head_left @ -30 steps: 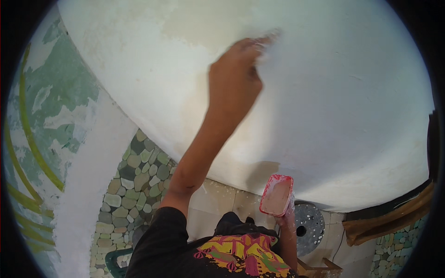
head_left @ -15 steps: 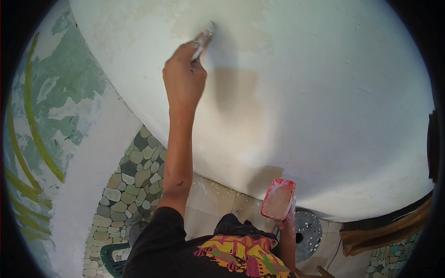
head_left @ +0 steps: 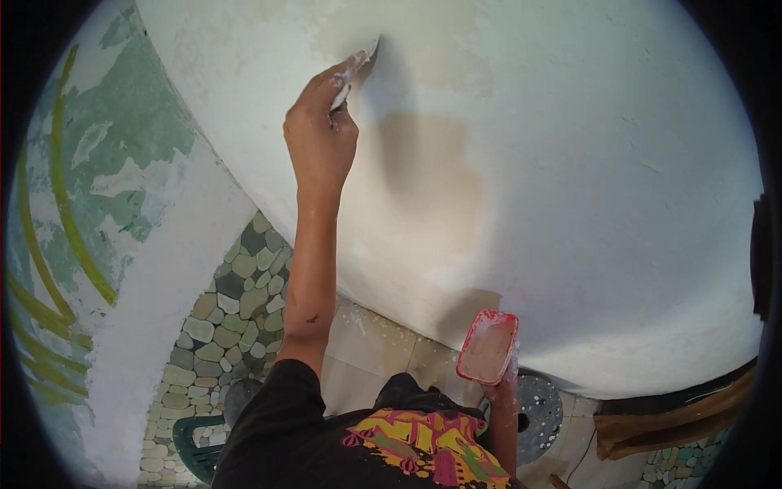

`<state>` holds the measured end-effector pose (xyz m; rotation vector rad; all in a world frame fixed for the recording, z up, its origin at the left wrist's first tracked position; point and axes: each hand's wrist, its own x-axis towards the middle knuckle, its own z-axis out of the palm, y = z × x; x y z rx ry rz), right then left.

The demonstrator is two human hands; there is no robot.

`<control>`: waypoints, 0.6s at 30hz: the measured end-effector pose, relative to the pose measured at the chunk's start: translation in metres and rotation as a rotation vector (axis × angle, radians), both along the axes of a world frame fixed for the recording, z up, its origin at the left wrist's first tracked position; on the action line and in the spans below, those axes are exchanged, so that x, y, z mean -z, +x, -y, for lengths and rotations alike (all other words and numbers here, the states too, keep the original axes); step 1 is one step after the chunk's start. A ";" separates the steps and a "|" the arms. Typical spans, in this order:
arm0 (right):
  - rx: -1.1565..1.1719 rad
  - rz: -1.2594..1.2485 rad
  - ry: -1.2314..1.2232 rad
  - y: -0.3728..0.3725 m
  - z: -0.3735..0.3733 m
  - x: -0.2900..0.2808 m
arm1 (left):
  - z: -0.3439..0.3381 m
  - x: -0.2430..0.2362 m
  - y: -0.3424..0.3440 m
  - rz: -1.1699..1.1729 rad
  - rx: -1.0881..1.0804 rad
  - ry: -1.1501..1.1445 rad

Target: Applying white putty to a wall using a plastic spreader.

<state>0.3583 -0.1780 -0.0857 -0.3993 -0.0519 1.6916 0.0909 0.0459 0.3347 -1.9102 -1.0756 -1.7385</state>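
Observation:
Stretched far forward, my left hand is closed around a putty knife whose handle is smeared white. The narrow tip of the blade is at the pale curved wall, near a damp-looking beige patch; I cannot tell how firmly it touches. Close to my body, my right hand grips a red rectangular tub from beneath and the side. Pinkish-beige paste fills part of the tub, and white smears cover its rim and my fingers.
A green painted wall with yellow-green curved stripes stands at left. Below it runs pebble-stone flooring beside beige tiles. A round grey speckled stool sits behind the tub. A green plastic chair and brown cloth flank me.
The putty knife has shifted slightly to the right along the wall, its blade now angled more sideways. The tub stays almost in place, and the view has shifted a little.

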 end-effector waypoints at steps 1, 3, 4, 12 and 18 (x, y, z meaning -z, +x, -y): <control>0.014 0.005 -0.052 -0.001 0.002 0.001 | -0.005 0.007 0.001 -0.002 0.005 0.000; 0.030 -0.006 -0.059 0.002 0.005 0.000 | -0.012 0.021 0.003 -0.139 -0.068 0.113; 0.046 -0.014 -0.069 0.004 0.006 0.000 | -0.010 0.024 0.008 -0.141 -0.058 0.113; 0.115 0.088 -0.015 0.021 0.000 0.006 | 0.023 0.014 0.065 -0.104 -0.007 0.127; 0.103 0.094 -0.033 0.020 -0.007 0.010 | 0.014 0.002 0.102 -0.350 0.010 0.328</control>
